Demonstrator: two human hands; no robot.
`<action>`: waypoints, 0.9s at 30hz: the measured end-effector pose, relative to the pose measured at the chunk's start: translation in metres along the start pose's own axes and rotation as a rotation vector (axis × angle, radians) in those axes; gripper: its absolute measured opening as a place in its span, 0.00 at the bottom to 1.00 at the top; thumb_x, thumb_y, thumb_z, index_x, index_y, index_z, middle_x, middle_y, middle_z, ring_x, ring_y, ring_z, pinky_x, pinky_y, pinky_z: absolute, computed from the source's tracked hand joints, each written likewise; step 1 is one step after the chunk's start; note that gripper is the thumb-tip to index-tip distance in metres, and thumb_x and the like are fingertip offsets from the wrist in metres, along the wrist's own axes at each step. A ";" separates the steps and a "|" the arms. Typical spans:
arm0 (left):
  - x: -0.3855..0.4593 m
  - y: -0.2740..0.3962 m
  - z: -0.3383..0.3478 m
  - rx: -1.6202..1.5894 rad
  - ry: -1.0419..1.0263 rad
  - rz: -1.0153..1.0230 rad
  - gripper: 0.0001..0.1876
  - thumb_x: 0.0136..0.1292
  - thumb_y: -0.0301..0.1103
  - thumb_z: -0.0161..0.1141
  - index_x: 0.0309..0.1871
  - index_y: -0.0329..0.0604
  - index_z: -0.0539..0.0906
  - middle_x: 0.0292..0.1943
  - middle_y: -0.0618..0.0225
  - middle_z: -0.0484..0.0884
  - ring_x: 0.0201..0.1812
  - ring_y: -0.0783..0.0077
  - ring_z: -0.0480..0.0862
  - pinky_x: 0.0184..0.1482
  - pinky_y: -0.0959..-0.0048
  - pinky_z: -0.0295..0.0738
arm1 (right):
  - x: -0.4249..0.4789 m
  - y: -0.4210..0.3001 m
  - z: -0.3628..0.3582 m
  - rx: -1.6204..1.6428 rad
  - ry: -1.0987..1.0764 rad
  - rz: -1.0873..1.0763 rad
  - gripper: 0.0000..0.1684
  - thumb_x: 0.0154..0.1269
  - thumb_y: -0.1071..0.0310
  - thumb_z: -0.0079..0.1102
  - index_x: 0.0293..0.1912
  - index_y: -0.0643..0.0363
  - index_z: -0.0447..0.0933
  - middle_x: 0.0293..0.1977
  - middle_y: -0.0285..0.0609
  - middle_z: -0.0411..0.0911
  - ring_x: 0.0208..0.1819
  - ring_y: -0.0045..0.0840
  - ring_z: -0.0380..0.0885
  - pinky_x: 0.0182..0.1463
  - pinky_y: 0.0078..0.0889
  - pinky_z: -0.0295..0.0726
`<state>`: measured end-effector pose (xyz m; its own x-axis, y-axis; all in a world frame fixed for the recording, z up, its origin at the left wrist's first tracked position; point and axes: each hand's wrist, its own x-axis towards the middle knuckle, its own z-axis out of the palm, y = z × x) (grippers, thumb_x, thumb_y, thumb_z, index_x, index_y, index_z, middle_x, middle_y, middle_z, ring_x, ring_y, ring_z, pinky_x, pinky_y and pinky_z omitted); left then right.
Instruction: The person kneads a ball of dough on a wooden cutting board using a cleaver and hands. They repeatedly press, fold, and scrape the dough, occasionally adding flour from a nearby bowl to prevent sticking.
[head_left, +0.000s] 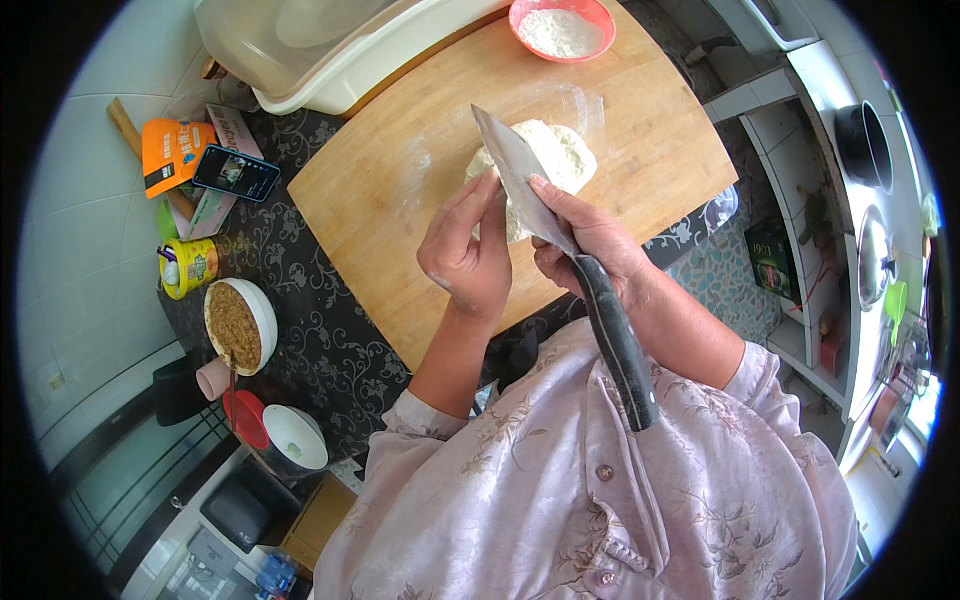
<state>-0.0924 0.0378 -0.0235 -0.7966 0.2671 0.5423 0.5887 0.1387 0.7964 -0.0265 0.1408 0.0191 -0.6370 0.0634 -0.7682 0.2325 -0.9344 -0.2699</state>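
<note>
A kitchen knife with a broad metal blade (517, 169) and a black riveted handle (619, 341) is held over a wooden board (360, 240). My right hand (592, 240) grips the blade near the handle, thumb on its flat face, and the handle points back towards my body. The fingertips of my left hand (469, 247) are pinched together at the blade's edge; whether they hold anything cannot be seen. Below the blade lies pale dough (562, 154), partly hidden by the knife and hands. Thin clear plastic film (585, 109) lies beside the dough at its far side.
A red bowl of flour (561, 34) stands at the board's far edge. Left, on a black patterned cloth (322, 330), are a bowl of brown filling (266, 322), a white bowl (300, 439), a yellow tub (196, 266) and a phone (236, 172). A lidded plastic container (300, 45) stands behind.
</note>
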 end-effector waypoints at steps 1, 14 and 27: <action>0.000 0.001 0.000 0.011 0.002 0.009 0.12 0.56 0.13 0.57 0.42 0.33 0.83 0.37 0.58 0.84 0.39 0.71 0.83 0.42 0.77 0.77 | 0.000 0.000 0.000 -0.002 0.003 0.001 0.15 0.62 0.57 0.62 0.33 0.56 0.70 0.22 0.33 0.69 0.17 0.13 0.66 0.18 0.09 0.68; 0.002 -0.002 -0.003 0.022 -0.012 0.081 0.11 0.54 0.13 0.60 0.39 0.34 0.83 0.36 0.57 0.85 0.37 0.67 0.84 0.41 0.75 0.78 | -0.001 0.001 0.000 0.031 0.011 0.021 0.16 0.61 0.57 0.63 0.33 0.58 0.69 0.21 0.34 0.69 0.18 0.12 0.66 0.18 0.07 0.68; -0.001 -0.005 -0.006 -0.007 -0.088 0.117 0.10 0.53 0.13 0.60 0.38 0.33 0.83 0.39 0.54 0.84 0.41 0.65 0.84 0.43 0.74 0.78 | 0.001 -0.002 -0.003 0.025 -0.037 0.051 0.14 0.62 0.59 0.62 0.33 0.58 0.70 0.21 0.32 0.69 0.18 0.10 0.66 0.17 0.06 0.67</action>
<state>-0.0955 0.0306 -0.0268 -0.7076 0.3636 0.6059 0.6752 0.0952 0.7315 -0.0253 0.1436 0.0171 -0.6517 0.0026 -0.7584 0.2471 -0.9447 -0.2156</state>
